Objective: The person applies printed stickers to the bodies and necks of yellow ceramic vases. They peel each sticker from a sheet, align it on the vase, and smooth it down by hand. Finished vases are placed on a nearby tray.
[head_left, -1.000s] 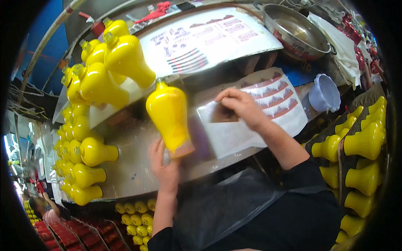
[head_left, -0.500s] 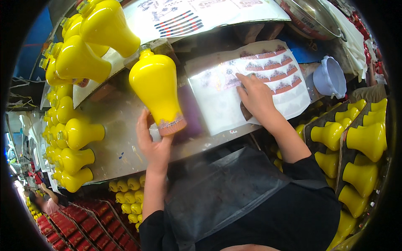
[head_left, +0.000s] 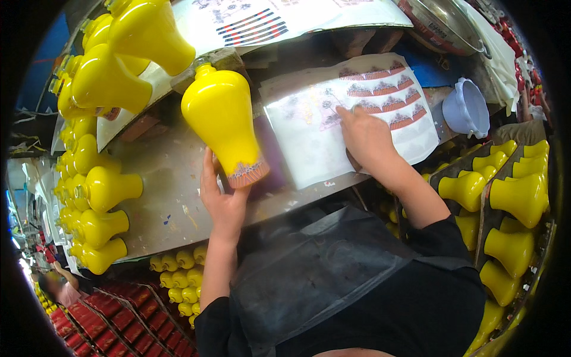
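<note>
My left hand (head_left: 225, 199) holds a glossy yellow vase-shaped bottle (head_left: 219, 113) by its narrow lower end. The bottle leans over the bench with its neck up and away from me; a patterned reddish-brown band (head_left: 248, 172) circles its base. My right hand (head_left: 370, 135) is over a white decal sheet (head_left: 303, 157), fingers drawn together at a pale pinkish floral decal (head_left: 331, 121). The fingertips appear closed on that decal's right edge. Rows of curved reddish-brown decals (head_left: 386, 104) lie on the sheet beyond my right hand.
Several yellow bottles (head_left: 113, 184) line the bench's left side. A lilac plastic tub (head_left: 466, 110) and a metal basin (head_left: 440, 27) are at the right. Another printed sheet (head_left: 333, 18) lies at the back. Racks of yellow bottles (head_left: 517, 196) stand at lower right. A person (head_left: 62, 288) is far left.
My right hand's fingers have drawn together at the pinkish decal, where the index finger was stretched out before. The bottle has tipped slightly in my left hand. The whole view has shifted a little.
</note>
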The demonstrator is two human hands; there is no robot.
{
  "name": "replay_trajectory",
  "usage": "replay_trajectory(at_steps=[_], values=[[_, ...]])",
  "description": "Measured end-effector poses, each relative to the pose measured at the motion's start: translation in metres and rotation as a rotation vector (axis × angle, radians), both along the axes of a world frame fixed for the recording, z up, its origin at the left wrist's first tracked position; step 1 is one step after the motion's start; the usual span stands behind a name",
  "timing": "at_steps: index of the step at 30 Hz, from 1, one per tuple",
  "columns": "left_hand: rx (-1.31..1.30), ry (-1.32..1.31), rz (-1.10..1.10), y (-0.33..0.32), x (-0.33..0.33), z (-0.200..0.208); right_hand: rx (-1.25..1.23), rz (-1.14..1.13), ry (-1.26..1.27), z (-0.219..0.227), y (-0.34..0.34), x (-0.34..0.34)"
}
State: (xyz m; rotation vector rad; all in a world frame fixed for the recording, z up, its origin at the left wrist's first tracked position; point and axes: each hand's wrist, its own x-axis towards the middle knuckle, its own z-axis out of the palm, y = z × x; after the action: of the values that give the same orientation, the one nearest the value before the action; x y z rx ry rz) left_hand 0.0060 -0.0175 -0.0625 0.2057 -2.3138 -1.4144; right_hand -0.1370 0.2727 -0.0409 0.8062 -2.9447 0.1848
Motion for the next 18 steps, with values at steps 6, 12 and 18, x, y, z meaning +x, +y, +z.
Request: replay_trajectory(at_steps=[6,12,18], values=[[-0.159,0.108,0.039,0.009,0.011,0.013,-0.18,-0.119,-0.033,-0.006,-0.004,-0.046],[-0.607,0.437,-0.045,0.027,0.009,0.043,-0.116,-0.054,-0.067,-0.003,-0.009,-0.049],[-0.402,0.372,-0.486,0.066,-0.021,0.057,-0.089,-0.028,-0.082,0.001,-0.006,-0.043]])
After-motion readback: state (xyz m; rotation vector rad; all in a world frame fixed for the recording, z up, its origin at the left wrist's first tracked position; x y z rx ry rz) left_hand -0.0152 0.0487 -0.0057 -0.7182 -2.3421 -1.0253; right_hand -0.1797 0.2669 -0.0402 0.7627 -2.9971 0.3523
